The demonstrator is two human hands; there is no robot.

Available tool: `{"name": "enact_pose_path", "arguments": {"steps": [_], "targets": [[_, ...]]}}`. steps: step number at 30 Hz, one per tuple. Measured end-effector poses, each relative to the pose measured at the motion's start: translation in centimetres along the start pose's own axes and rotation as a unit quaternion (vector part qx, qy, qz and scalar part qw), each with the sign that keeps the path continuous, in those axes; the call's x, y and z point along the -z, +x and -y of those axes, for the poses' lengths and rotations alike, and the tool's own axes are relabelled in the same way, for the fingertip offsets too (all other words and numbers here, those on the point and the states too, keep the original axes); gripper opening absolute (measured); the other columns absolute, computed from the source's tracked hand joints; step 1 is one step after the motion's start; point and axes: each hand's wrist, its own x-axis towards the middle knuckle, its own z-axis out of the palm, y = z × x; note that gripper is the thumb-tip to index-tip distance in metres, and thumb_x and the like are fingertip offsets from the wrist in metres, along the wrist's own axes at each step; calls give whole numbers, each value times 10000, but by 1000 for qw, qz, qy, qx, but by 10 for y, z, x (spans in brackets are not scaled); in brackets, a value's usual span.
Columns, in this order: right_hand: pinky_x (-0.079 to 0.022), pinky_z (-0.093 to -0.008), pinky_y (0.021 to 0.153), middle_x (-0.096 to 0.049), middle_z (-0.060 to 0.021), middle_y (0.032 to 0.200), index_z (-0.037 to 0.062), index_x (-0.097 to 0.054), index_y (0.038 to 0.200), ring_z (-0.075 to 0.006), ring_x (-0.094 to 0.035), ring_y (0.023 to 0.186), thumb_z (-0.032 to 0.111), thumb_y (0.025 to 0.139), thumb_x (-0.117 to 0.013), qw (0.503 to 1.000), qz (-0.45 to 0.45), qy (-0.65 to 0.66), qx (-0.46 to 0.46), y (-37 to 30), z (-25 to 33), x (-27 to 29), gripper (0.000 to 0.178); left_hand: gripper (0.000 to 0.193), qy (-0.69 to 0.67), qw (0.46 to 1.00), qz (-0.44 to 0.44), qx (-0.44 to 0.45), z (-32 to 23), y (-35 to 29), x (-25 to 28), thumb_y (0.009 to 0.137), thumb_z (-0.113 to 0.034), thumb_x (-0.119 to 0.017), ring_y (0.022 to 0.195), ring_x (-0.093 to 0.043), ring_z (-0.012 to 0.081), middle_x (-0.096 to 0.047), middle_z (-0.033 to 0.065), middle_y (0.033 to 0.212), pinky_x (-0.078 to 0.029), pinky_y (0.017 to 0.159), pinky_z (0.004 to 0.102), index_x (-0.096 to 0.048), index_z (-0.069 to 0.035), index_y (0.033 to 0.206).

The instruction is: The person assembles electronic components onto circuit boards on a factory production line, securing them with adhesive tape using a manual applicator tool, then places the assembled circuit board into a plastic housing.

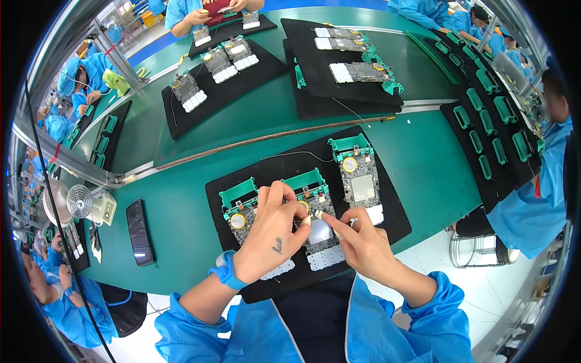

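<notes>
Three circuit boards with green plastic brackets lie on a black mat (396, 221) before me. My left hand (272, 227), a blue strap at its wrist, reaches over the middle circuit board (321, 233). Its thumb and fingers are bent together near that board's round yellow part; whatever they pinch is hidden. My right hand (368, 245) points its index finger at the same board, the others curled. Pale covers sit on the thumb of the left and the index tip of the right. Partly behind my left hand is the left circuit board (238, 222); the right circuit board (362, 184) lies untouched.
A dark phone (140, 232) and a small white fan (82, 202) are on the left. Beyond a wooden strip (254, 142), more boards rest on black mats (266, 63). Green brackets (484, 121) fill a mat at right. Co-workers in blue sit around.
</notes>
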Motion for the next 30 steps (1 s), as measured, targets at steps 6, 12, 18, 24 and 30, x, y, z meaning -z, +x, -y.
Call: {"name": "enact_pose_path", "arguments": {"steps": [6,12,18,24,30], "targets": [[-434,-275,413,-455,-55,927,134,-574,1266,-140,-537,548,-24,689,-630,994,-8,-87,60,-2,-3,-11,601,132,3,1000,-3,7,1,-1,-3,654,-13,-681,880,-429,278,-436,118,938,-414,764,356,-609,16,761],[-472,-273,466,-487,-66,937,112,-600,1245,-158,-554,570,6,639,-673,976,-44,-187,106,-5,-2,-17,619,150,22,999,-25,-12,-2,-3,-5,653,-1,-683,897,-439,287,-435,128,955,-423,765,357,-591,16,770],[-514,-327,539,-574,-119,1080,38,-524,1228,-235,-636,716,155,783,-712,964,-213,-82,-136,21,-44,14,497,169,152,985,-68,-36,-4,4,5,619,27,-689,914,-439,319,-455,141,947,-409,784,393,-586,19,753],[-368,-170,495,-645,-36,790,-42,-590,1094,-30,-518,610,132,926,-595,786,-84,493,-364,37,-74,24,242,156,17,993,-91,-74,-21,30,-18,717,-7,-702,942,-462,306,-477,125,988,-440,732,377,-662,-1,868],[-241,-167,413,-559,18,723,8,-573,1020,6,-295,445,174,942,-557,633,14,685,-360,15,-74,37,184,309,19,973,-143,-179,-33,53,-41,680,13,-724,942,-468,294,-501,93,1005,-449,741,365,-656,-68,970]]}}
